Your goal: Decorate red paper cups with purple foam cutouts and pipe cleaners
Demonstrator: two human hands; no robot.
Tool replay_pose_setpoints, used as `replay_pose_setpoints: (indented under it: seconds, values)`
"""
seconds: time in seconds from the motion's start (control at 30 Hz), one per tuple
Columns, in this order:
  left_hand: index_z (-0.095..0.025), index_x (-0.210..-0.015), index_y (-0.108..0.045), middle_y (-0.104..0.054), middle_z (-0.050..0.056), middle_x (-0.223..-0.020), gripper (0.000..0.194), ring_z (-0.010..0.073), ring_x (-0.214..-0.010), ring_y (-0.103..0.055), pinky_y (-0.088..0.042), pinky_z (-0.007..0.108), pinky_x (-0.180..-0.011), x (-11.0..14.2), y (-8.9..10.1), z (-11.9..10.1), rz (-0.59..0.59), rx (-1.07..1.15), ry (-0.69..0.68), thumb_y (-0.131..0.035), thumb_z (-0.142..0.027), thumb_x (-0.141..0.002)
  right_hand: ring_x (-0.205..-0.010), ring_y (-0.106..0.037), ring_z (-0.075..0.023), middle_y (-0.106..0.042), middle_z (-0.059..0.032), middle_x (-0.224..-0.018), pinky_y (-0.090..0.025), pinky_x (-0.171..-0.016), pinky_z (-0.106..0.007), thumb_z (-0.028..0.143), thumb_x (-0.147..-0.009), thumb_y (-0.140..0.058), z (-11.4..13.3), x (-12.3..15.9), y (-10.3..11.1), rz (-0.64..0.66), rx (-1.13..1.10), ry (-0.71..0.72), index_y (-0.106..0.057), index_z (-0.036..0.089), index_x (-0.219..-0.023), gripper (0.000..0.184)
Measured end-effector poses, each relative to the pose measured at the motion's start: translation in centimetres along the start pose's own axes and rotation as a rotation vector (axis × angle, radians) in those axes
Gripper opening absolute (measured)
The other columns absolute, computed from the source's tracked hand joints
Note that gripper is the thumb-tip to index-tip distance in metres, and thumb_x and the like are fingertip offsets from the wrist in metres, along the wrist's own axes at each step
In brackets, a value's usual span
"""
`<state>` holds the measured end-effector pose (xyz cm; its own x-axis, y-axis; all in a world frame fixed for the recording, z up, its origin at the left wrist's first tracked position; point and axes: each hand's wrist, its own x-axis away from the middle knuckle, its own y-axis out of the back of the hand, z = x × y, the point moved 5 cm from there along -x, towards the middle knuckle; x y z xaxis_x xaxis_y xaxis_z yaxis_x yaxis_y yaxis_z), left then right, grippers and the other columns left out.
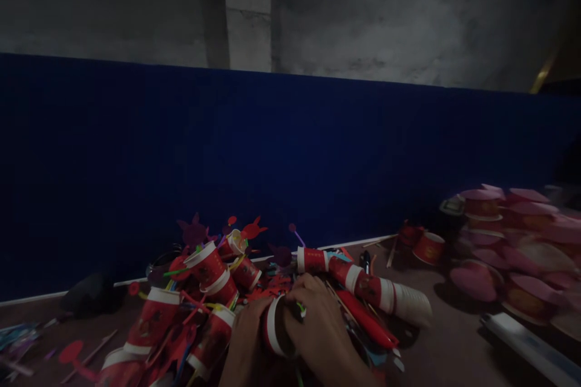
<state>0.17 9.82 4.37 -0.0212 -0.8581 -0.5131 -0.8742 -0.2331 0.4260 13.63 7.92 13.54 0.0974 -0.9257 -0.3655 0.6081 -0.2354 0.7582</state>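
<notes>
A red paper cup (272, 328) with a white rim lies tilted between my hands, its mouth turned to the right. My left hand (247, 335) is closed around its left side. Over the mouth, my right hand (318, 317) has its fingers bent and its thumb side at the opening. A small green bit (301, 308) shows by the right fingers; what they grip is mostly hidden. To the left is a heap of red cups (152, 317) with coloured strips and red cut-out shapes attached. Behind my hands lie loose red pieces (275, 284).
A row of nested red cups (370, 287) lies to the right, beside a red packet (367, 317). Farther right stand a single cup (429, 248), blurred pink-topped cups (526, 248) and a long white box (535, 347). A blue panel (290, 157) closes off the back.
</notes>
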Motion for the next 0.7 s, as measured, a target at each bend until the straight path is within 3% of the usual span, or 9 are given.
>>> replay_pose_setpoints:
  seconds: [0.13, 0.3, 0.5, 0.7]
  values:
    - [-0.024, -0.093, -0.066, -0.069, 0.012, -0.089, 0.038, 0.0335, -0.082, -0.063, -0.046, 0.044, -0.074, -0.3, -0.4, 0.5, 0.096, 0.038, 0.108, -0.068, -0.040, -0.059, -0.086, -0.051, -0.0213, -0.060, -0.0037, -0.086, -0.035, -0.075, -0.032, 0.011, -0.072, -0.053, 0.1, 0.0, -0.1, -0.008, 0.009, 0.027, -0.065, 0.022, -0.063, 0.018]
    - [-0.026, -0.083, -0.067, -0.068, 0.009, -0.085, 0.034, 0.0323, -0.082, -0.062, -0.048, 0.042, -0.075, -0.2, -1.0, 1.8, 0.061, 0.185, 0.179, -0.073, -0.037, -0.052, -0.086, -0.050, -0.0217, -0.060, -0.0043, -0.086, -0.036, -0.076, -0.033, 0.010, -0.070, -0.055, 0.2, 0.0, -0.1, -0.031, 0.011, 0.010, -0.062, 0.020, -0.060, 0.015]
    - [-0.024, -0.111, -0.049, -0.061, 0.009, -0.106, 0.062, 0.0288, -0.091, -0.060, -0.048, 0.041, -0.080, 1.3, -0.8, -0.7, -0.056, 0.336, 0.131, -0.071, -0.033, -0.054, -0.087, -0.051, -0.0203, -0.059, -0.0031, -0.085, -0.036, -0.078, -0.032, 0.013, -0.070, -0.056, 0.4, -0.1, 0.0, -0.014, -0.035, 0.029, -0.060, 0.020, -0.060, 0.013]
    - [-0.022, -0.114, -0.044, -0.060, 0.010, -0.106, 0.067, 0.0282, -0.094, -0.060, -0.049, 0.040, -0.080, 2.0, -0.9, -1.8, -0.038, 0.440, 0.204, -0.074, -0.028, -0.054, -0.086, -0.050, -0.0204, -0.059, -0.0038, -0.085, -0.036, -0.076, -0.031, 0.012, -0.069, -0.054, 0.5, 0.0, -0.1, -0.030, -0.007, 0.038, -0.058, 0.020, -0.059, 0.013]
